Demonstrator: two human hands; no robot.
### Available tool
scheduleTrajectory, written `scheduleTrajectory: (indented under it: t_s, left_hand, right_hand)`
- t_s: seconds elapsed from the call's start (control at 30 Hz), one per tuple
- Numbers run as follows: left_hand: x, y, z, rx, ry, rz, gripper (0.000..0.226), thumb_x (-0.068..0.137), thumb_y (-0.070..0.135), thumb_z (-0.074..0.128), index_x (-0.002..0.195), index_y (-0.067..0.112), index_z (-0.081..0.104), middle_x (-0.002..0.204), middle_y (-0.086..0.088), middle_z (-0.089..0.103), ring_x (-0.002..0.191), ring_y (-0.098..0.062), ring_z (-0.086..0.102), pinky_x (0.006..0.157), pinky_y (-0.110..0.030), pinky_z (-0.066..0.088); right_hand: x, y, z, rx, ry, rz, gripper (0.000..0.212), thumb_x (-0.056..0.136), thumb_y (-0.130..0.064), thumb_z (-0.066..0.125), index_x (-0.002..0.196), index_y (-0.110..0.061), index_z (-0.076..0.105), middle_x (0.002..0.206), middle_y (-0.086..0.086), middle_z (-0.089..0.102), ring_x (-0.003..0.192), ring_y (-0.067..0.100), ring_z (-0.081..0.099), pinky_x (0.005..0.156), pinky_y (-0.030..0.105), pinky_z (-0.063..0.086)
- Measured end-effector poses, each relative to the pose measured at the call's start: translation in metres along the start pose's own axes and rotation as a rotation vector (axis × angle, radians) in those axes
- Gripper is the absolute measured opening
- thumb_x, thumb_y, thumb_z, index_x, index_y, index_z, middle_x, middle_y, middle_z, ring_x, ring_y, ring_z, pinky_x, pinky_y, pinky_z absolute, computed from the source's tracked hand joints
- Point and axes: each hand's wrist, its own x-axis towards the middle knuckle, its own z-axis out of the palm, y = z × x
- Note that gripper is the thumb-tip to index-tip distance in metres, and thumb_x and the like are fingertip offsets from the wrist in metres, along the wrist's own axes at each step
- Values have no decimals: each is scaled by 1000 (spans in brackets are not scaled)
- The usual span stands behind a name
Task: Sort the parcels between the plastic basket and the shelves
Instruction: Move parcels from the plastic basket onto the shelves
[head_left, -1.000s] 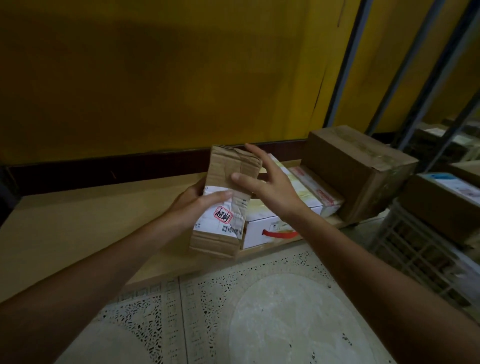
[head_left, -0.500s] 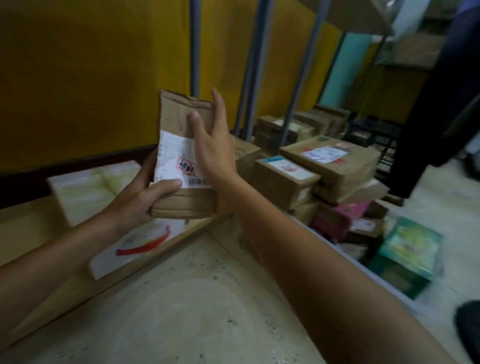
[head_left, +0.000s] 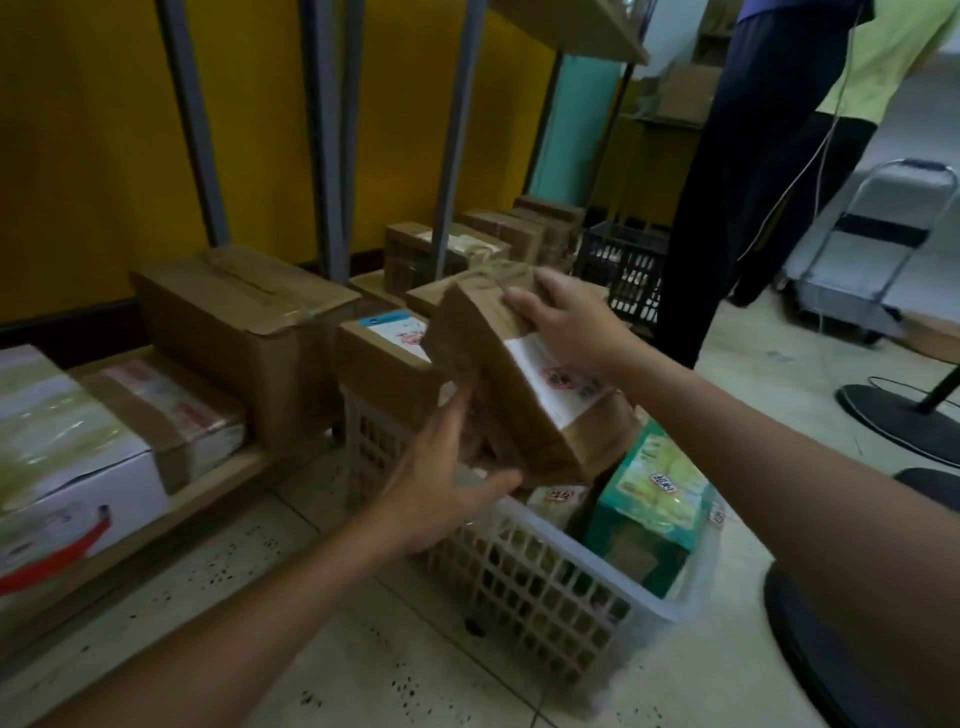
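A brown cardboard parcel (head_left: 498, 384) with a white label and a red stamp hangs tilted above the white plastic basket (head_left: 545, 582). My left hand (head_left: 441, 483) holds its lower near end, thumb under the bottom edge. My right hand (head_left: 566, 322) grips its upper far end, fingers over the top. The basket stands on the floor and holds several parcels, among them a green box (head_left: 654, 493) and a brown box with a blue-edged label (head_left: 384, 353). The low wooden shelf (head_left: 218, 483) on the left carries a big brown box (head_left: 244, 322), a flat taped parcel (head_left: 171, 410) and a white box (head_left: 67, 467).
Grey shelf posts (head_left: 332, 135) rise before the yellow wall. More brown parcels (head_left: 498, 234) sit further back beside a dark crate (head_left: 628, 265). A person in dark trousers (head_left: 748, 182) stands at the right, near a folded trolley (head_left: 872, 244) and black fan bases (head_left: 904, 421).
My view and both hands swung right from the shelf to the basket. The parcel went from upright over the shelf to tilted above the basket, still held by both hands.
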Motion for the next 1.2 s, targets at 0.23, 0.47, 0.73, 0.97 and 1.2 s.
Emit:
scheduleTrajectory:
  t_s: [0.23, 0.47, 0.73, 0.97, 1.2]
  left_hand:
    - [15, -58, 30, 768, -168, 10, 55, 84, 53, 48, 134, 33, 33, 140, 3, 33, 133, -17, 25, 113, -48, 9]
    - [8, -77, 36, 756, -225, 12, 70, 81, 39, 55, 137, 43, 14, 148, 11, 11, 139, -14, 12, 108, -64, -1]
    - [4, -83, 40, 710, -237, -14, 76, 79, 37, 59, 138, 42, 12, 144, 20, 4, 139, -12, 9, 109, -62, 1]
    - [1, -82, 35, 728, -323, -51, 74, 85, 35, 55, 145, 35, 11, 155, 12, 1, 142, -10, -1, 112, -52, -7]
    - [-31, -78, -30, 773, -128, 23, 53, 89, 28, 50, 140, 24, 36, 145, 1, 34, 135, -13, 22, 111, -29, 12]
  right_hand:
    - [3, 72, 2, -110, -99, 46, 14, 94, -37, 50, 80, -35, 51, 83, -17, 52, 69, -9, 50, 54, 8, 33]
    - [-1, 106, 38, -103, -128, 58, 8, 91, -34, 55, 88, -29, 61, 86, -8, 62, 77, 3, 60, 66, 23, 46]
    - [-12, 126, 80, -405, -110, 80, 31, 89, -36, 59, 97, -7, 65, 93, 15, 67, 89, 31, 62, 77, 46, 50]
    - [-13, 124, 85, -549, -53, 27, 27, 90, -29, 57, 104, -7, 57, 100, 15, 64, 94, 34, 59, 76, 45, 50]
    - [-18, 64, 91, -498, 77, -249, 27, 93, -24, 49, 117, -13, 55, 117, 9, 62, 103, 24, 59, 79, 40, 51]
